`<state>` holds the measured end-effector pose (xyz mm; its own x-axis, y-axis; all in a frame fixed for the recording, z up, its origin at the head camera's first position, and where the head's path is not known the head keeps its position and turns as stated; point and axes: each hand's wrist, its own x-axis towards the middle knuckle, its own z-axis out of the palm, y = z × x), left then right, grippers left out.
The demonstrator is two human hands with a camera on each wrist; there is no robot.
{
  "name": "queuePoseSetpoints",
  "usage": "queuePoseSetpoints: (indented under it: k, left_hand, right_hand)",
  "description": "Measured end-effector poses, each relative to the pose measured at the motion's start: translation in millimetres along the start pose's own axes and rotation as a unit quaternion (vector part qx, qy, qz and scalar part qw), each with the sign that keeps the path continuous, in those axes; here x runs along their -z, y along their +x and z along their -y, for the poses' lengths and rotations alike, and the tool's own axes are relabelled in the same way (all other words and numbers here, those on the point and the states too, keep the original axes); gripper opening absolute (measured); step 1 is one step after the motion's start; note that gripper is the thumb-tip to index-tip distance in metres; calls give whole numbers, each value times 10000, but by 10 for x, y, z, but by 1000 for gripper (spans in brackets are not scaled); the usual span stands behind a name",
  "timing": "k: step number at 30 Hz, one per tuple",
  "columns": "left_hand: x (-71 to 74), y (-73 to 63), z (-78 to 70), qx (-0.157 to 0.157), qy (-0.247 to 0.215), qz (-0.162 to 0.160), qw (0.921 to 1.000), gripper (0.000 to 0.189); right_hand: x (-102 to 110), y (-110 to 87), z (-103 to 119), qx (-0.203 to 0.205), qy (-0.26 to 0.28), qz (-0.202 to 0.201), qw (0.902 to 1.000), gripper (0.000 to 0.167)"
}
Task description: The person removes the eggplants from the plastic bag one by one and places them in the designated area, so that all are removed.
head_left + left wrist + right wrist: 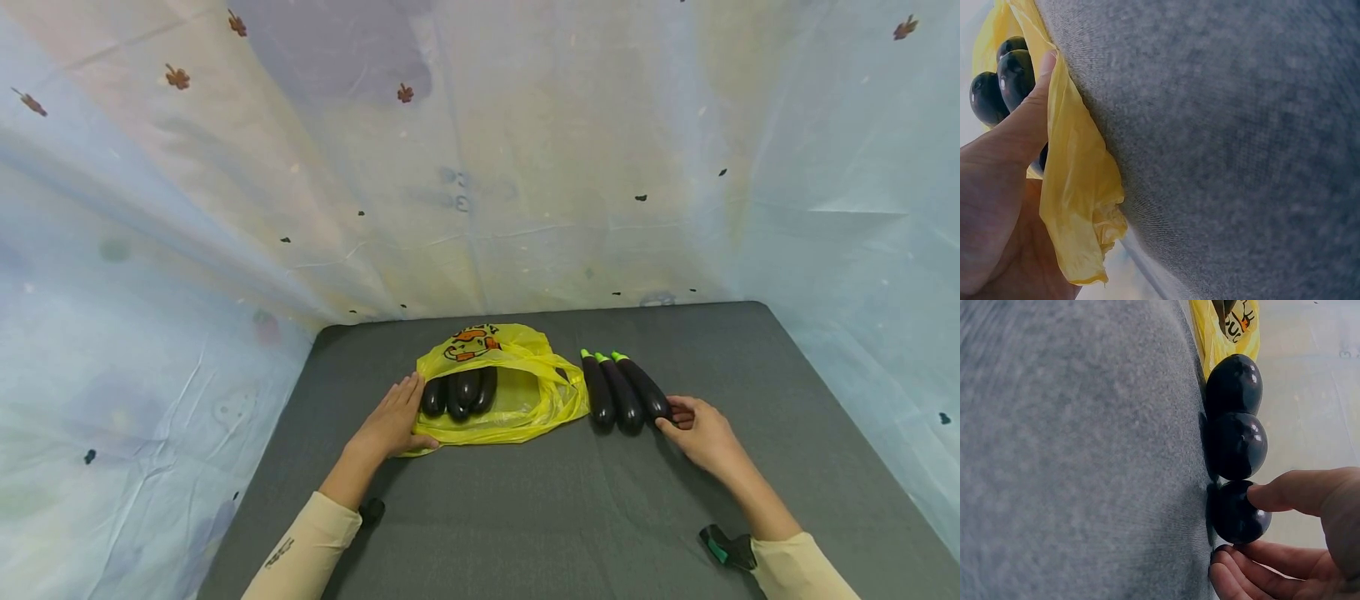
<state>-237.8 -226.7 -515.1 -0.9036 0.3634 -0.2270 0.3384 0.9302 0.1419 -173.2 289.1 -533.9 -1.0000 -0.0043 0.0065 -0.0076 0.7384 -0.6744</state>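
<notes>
So the left hand (392, 423) pinches the yellow bag (517, 392) edge, three eggplants (459, 393) inside. Right hand (701, 432) grips, I think, the outermost eggplant (645, 387) of three on the grey worktop (525, 500).

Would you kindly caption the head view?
Left hand holds yellow bag open; right hand grasps outermost of three aubergines.

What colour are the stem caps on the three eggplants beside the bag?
Bright green, on the three eggplants lying beside the yellow bag; the head view shows it best.
</notes>
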Motion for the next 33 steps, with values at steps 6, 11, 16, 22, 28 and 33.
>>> queuePoseSetpoints:
  k: [6,11,16,22,28,33]
  left_hand:
    - [-1,9,2,8,-9,25,10000,119]
    - [5,1,-7,17,34,20,10000,119]
    - [23,-15,-25,21,-61,4,10000,119]
    - [28,-24,-25,23,-49,5,10000,119]
    - [27,-19,-20,44,-60,15,10000,119]
    - [30,-19,-22,11,-57,-1,10000,119]
  right_hand:
    - [1,8,9,25,-54,0,10000,58]
    - [7,-2,22,37,-44,-18,10000,58]
    - [16,-14,30,43,-15,-53,10000,57]
    - [19,-25,37,69,33,-153,9999,58]
    - [28,-24,61,116,89,-364,9992,61]
    - [40,-52,125,144,44,-545,9984,64]
